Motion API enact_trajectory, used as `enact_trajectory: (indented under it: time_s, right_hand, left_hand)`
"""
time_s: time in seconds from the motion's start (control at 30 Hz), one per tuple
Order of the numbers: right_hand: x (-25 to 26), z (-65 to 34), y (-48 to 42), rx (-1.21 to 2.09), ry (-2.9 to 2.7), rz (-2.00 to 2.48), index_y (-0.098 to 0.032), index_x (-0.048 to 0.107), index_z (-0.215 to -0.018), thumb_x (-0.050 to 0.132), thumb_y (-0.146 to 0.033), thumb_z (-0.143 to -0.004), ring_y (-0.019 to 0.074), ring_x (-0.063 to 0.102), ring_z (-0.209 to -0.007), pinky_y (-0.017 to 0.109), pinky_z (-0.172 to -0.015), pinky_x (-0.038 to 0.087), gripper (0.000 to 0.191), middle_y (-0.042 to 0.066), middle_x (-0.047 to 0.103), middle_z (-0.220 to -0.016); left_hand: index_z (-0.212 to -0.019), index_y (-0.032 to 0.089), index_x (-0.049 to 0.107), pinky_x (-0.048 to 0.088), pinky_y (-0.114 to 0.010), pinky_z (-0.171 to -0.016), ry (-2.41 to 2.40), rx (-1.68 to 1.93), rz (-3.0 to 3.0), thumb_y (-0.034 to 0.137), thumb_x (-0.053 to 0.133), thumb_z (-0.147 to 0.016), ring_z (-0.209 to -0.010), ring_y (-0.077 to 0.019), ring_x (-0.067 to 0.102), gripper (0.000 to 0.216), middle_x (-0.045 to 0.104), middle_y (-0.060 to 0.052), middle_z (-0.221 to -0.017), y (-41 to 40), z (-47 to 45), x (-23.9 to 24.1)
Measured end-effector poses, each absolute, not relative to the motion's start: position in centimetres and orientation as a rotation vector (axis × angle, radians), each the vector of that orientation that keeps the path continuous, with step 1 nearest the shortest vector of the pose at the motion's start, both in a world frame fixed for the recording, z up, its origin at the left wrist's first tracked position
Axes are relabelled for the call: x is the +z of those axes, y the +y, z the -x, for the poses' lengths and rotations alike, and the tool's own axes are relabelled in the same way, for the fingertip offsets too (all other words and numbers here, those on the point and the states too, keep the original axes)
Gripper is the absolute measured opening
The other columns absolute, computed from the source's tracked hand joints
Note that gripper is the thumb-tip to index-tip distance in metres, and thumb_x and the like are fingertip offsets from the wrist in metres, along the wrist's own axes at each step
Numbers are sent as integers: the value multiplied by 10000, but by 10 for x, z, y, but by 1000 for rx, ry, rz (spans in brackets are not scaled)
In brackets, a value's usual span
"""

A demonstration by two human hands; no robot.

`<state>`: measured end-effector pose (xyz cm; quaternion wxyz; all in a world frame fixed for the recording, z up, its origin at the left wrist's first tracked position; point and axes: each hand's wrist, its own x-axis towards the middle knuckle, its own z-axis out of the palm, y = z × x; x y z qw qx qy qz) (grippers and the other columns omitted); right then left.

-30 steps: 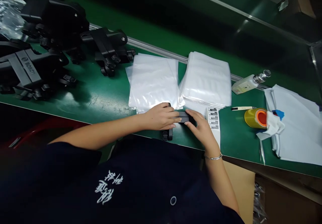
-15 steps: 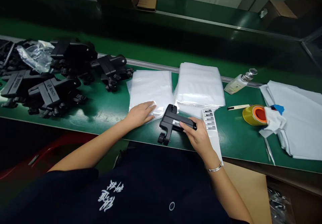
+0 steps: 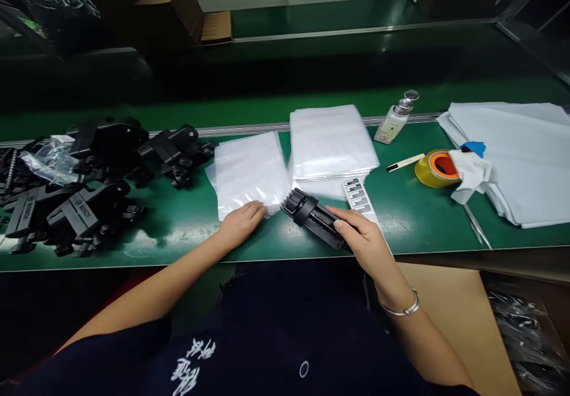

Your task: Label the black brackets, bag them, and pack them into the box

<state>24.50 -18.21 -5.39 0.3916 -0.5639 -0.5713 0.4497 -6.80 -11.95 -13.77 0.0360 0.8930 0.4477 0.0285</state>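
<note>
My right hand [image 3: 363,238] grips a black plastic bracket [image 3: 312,215], which points up and left toward the bags. My left hand [image 3: 243,222] lies with fingers curled on the near edge of a clear plastic bag [image 3: 249,170] that rests flat on the green table [image 3: 187,230]. A thicker stack of clear bags [image 3: 329,143] sits to the right of that one. A white strip of printed labels [image 3: 358,197] lies just beyond my right hand.
A heap of black brackets [image 3: 89,206] covers the table's left end, with crumpled clear plastic [image 3: 47,161] among them. To the right stand a small pump bottle [image 3: 394,120], a pen [image 3: 405,162], a yellow tape roll [image 3: 434,169] and white sheets [image 3: 521,152]. Cardboard boxes [image 3: 178,13] stand behind.
My left hand let go of the bracket and moved onto the bag's edge. My right hand has turned the bracket and lifted it off the table. The view has tilted up.
</note>
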Motion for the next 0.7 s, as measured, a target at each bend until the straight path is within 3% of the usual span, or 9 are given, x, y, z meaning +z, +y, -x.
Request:
enact_trajectory:
  time_s: [0.17, 0.3, 0.5, 0.6, 0.7]
  right_hand:
    - [-54, -249, -182, 1220, -1390, 1391, -296, 712, -1170, 573, -397, -914, 243, 636, -1123, 386, -947, 515, 308, 29, 707, -1192]
    - [-55, -249, -181, 1243, -1357, 1355, -287, 719, -1157, 590, -391, -905, 239, 643, -1118, 384, -959, 516, 301, 28, 712, -1187]
    - [-58, -248, -180, 1298, -1302, 1299, -279, 731, -1133, 616, -389, -887, 240, 652, -1119, 404, -1010, 504, 293, 25, 722, -1177]
    - [-58, -249, -180, 1312, -1285, 1285, -286, 731, -1132, 613, -395, -889, 244, 648, -1134, 412, -1013, 507, 292, 23, 721, -1183]
    - [-61, -250, -180, 1309, -1284, 1286, -289, 730, -1136, 611, -409, -891, 251, 642, -1147, 425, -1018, 505, 297, 28, 717, -1192]
  left_hand:
    - [-1006, 213, 651, 555, -345, -787, 1501, 51, -2596, 296, 339, -993, -1004, -244, 671, 323, 714, -96, -1093, -113, 76, -131]
    - [-1106, 191, 603, 537, -378, -814, 1614, 91, -2571, 376, 437, -957, -1098, -291, 606, 290, 659, -136, -1179, -108, 75, -125]
    - [-872, 195, 588, 496, -389, -839, 1661, -37, -2452, 255, 391, -936, -942, -277, 608, 216, 657, -115, -918, -95, 76, -121]
    - [-938, 190, 572, 495, -371, -763, 1689, -17, -2417, 296, 385, -939, -911, -270, 607, 215, 646, -116, -951, -90, 80, -120]
    - [-964, 187, 570, 478, -403, -815, 1609, 28, -2408, 394, 481, -895, -973, -301, 577, 235, 634, -134, -1017, -87, 83, -123]
